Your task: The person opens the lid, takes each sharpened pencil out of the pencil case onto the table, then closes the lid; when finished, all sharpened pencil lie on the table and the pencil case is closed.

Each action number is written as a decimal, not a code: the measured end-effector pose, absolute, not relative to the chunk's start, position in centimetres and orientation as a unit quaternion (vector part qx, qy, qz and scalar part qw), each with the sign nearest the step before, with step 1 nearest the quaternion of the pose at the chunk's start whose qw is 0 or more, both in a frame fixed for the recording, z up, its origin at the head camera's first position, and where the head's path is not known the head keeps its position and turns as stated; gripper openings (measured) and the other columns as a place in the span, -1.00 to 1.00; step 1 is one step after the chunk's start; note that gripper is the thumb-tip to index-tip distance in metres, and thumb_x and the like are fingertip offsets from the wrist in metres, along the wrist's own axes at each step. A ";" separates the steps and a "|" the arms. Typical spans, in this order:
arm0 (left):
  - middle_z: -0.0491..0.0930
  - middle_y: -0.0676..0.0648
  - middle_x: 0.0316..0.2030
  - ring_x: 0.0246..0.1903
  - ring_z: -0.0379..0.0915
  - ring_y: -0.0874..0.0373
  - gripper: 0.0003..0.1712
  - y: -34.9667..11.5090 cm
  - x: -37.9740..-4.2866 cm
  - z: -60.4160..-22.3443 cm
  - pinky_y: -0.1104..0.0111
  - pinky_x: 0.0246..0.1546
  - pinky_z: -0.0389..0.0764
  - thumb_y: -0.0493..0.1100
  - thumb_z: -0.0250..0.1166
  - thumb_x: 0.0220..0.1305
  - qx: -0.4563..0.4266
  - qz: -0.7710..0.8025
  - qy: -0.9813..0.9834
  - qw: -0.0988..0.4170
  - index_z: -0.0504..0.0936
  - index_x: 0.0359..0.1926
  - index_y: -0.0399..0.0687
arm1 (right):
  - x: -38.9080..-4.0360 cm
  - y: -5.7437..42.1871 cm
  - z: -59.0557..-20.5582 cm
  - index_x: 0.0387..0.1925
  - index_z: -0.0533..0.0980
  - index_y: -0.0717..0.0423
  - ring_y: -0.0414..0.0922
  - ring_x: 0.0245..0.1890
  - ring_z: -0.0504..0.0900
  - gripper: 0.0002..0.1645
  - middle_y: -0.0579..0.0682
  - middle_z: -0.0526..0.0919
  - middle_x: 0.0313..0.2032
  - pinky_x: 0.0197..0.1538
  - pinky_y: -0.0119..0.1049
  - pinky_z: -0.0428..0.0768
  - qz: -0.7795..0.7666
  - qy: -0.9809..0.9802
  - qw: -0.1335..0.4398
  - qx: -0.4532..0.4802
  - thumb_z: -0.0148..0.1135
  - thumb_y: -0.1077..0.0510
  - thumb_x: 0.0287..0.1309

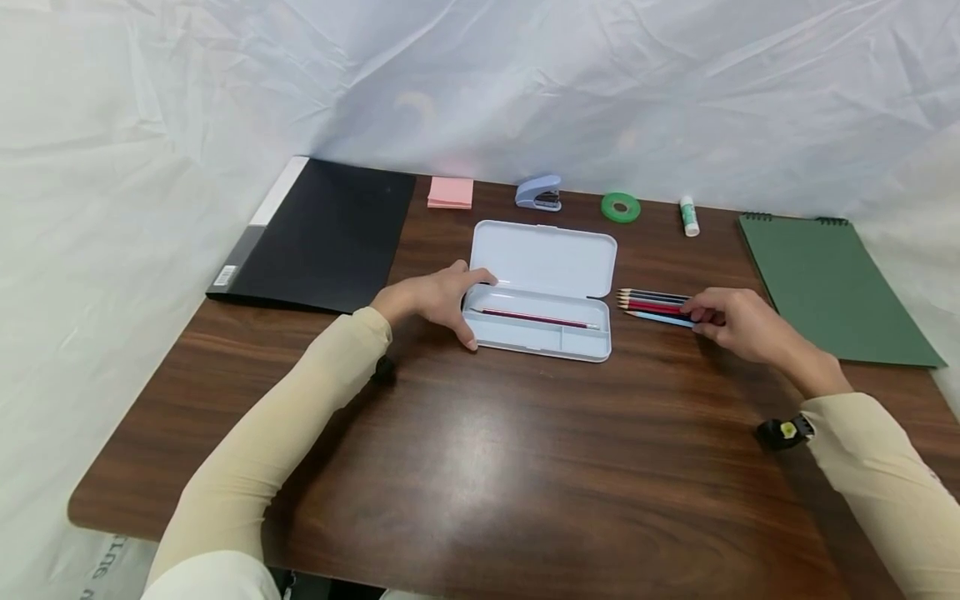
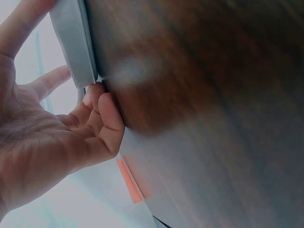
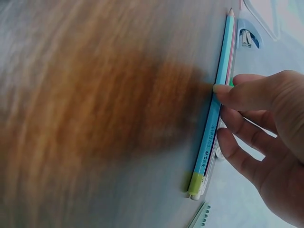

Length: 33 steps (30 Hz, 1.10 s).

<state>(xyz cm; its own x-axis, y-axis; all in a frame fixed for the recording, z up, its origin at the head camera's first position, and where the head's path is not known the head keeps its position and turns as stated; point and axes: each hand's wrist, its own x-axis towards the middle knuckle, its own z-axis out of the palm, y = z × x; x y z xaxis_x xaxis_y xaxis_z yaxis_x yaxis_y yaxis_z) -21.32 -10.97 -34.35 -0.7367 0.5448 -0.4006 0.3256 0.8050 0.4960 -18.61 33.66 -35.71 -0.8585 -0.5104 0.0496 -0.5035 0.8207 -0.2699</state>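
An open white pencil case (image 1: 541,343) lies on the table with its lid folded back. Inside, a dark red pencil (image 1: 536,318) rests lengthwise. My left hand (image 1: 441,298) holds the case's left end, thumb at the front corner and fingers toward the hinge. The left wrist view shows bent fingertips against the case end (image 2: 78,47). To the right of the case lies a row of pencils (image 1: 637,301), dark, red and light blue. My right hand (image 1: 738,321) pinches at their right part, its thumb against the light blue pencil (image 3: 221,80). Whether it grips others is unclear.
Along the back are pink sticky notes (image 1: 450,193), a light blue stapler (image 1: 537,192), green tape (image 1: 620,207) and a glue stick (image 1: 689,217). A black folder (image 1: 330,233) lies left, a green spiral notebook (image 1: 832,287) right. White sheeting hangs behind.
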 end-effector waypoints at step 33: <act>0.21 -0.20 0.16 0.17 0.26 -0.06 0.18 -11.1 -21.5 -34.6 0.10 0.20 0.38 0.05 0.62 -0.08 0.238 0.203 0.910 0.272 0.13 0.50 0.18 | -19.0 32.5 -35.7 -0.13 0.65 0.26 0.00 -0.30 0.62 -0.69 0.09 0.70 -0.30 -0.19 0.05 0.57 -0.107 0.956 -0.016 -0.273 0.31 0.50 0.05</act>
